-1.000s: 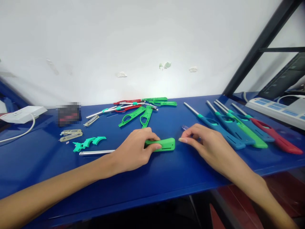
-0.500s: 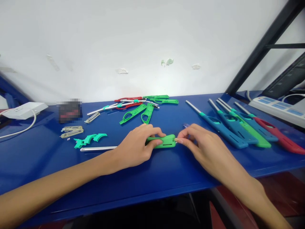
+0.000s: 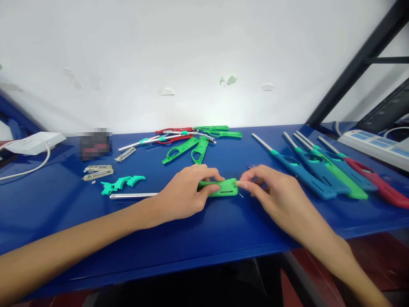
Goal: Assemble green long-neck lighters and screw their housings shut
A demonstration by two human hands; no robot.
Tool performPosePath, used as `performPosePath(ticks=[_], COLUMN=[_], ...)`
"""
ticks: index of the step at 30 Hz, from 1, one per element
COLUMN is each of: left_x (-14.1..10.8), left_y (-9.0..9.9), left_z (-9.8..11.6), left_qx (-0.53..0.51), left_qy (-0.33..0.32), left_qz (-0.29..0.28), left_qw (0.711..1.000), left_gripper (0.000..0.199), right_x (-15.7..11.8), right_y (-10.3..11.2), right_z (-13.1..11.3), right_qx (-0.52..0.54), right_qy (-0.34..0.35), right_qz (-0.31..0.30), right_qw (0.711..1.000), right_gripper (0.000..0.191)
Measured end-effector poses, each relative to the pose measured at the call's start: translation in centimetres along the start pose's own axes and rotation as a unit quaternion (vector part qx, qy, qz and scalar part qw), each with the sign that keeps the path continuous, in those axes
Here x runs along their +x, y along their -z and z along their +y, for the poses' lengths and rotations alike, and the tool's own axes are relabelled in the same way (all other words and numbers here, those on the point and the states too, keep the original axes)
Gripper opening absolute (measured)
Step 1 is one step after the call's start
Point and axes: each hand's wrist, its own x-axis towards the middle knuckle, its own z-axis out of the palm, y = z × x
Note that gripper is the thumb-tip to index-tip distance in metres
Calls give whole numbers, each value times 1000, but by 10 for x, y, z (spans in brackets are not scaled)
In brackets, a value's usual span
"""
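My left hand (image 3: 187, 189) is closed around a green gas lighter (image 3: 228, 187). The lighter lies on the blue table with its metal tube (image 3: 134, 196) pointing left. My right hand (image 3: 271, 183) is pinched, thumb and index fingertips at the handle's right end. Whatever sits between those fingertips is hidden. Just below them shows a thin pale pin-like piece (image 3: 241, 195). Behind the right fingers, a small clear purplish object (image 3: 251, 166) is mostly covered.
Finished-looking lighters (image 3: 306, 172) lie in a row at right. Green handle shells (image 3: 180, 150), red shells and metal tubes (image 3: 143, 140) are piled near the wall. Left are teal triggers (image 3: 121, 183) and clear fuel tanks (image 3: 98, 172). A power strip (image 3: 377, 147) stands far right.
The right fingertips have shifted slightly up at the handle's end, and the thin piece now shows below them. My left hand keeps its hold on the lighter. The view has shifted slightly.
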Motion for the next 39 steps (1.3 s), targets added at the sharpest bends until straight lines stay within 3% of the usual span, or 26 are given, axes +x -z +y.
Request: performPosePath(ticks=[10, 22, 30, 33, 39], left_x=[1, 5, 8, 8, 8], left_y=[-1, 3, 6, 5, 5], left_z=[-2, -11, -15, -15, -17], left_qx=[8, 8, 8, 8, 7], left_qy=[-12, -10, -8, -9, -13], left_qz=[14, 35, 39, 39, 37], left_qw=[1000, 999, 999, 999, 999], left_gripper=[18, 16, 16, 16, 17], right_x=[-5, -3, 1, 4, 1], right_y=[7, -1, -3, -6, -2], right_z=[15, 12, 19, 17, 10], right_qx=[-6, -14, -2, 1, 35], right_qy=[-2, 10, 59, 69, 46], right_qz=[-62, -27, -76, -93, -69], right_qw=[998, 999, 995, 993, 996], right_gripper=[17, 11, 7, 14, 16])
